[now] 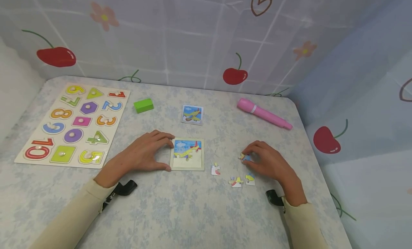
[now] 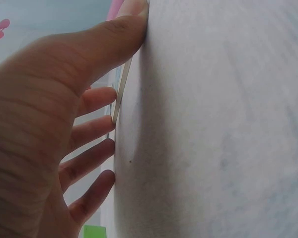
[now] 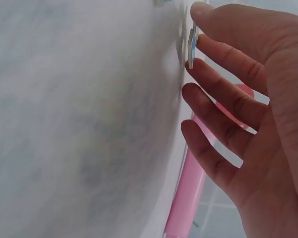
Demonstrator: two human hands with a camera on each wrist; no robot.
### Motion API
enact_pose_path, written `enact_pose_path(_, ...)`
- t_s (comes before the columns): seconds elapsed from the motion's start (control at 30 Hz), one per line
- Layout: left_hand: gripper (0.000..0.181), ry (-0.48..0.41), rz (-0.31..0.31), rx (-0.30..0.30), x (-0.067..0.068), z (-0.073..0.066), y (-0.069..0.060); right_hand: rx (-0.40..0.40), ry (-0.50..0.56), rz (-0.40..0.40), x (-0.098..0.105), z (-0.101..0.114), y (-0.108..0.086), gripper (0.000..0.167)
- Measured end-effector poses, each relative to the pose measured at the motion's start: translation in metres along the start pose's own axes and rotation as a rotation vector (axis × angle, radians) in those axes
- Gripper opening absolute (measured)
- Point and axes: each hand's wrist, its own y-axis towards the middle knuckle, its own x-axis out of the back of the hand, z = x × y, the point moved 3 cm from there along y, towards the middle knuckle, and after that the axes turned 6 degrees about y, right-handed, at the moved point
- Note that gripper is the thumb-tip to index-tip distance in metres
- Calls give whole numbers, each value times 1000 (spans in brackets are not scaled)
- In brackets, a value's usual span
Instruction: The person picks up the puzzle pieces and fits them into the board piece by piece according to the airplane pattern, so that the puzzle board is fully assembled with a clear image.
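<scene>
My left hand (image 1: pixel 146 150) steadies a small square puzzle board (image 1: pixel 187 169) by its left side, thumb at the near corner and fingers at the far one. The board's upper part carries fitted pieces with blue sky and a plane; its lower part shows bare cream backing. Off to the right, my right hand (image 1: pixel 268 161) pinches a jigsaw piece (image 3: pixel 191 47) between thumb and fingertips, just above the table. Between the hands lie loose jigsaw pieces: one (image 1: pixel 215 169) beside the board, and two more, one (image 1: pixel 236 182) next to another (image 1: pixel 250 179), nearer me.
Behind the board lies a small plane picture card (image 1: pixel 192 115). A green block (image 1: pixel 143 105) sits left of it, and a number-and-shape peg board (image 1: pixel 112 134) covers the table's left. At the back right rests a pink pen-like stick (image 1: pixel 265 114). A printed curtain (image 1: pixel 193 38) hangs behind.
</scene>
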Motion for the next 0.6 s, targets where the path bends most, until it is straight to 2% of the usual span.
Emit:
enact_pose_path(0.3,68,7,-4,-9,0,0,0,51,-43,-17,-5,16,16,28)
enact_pose_path(0.6,68,14,-1,-2,0,0,0,101,-77,3,-14,30,34,28)
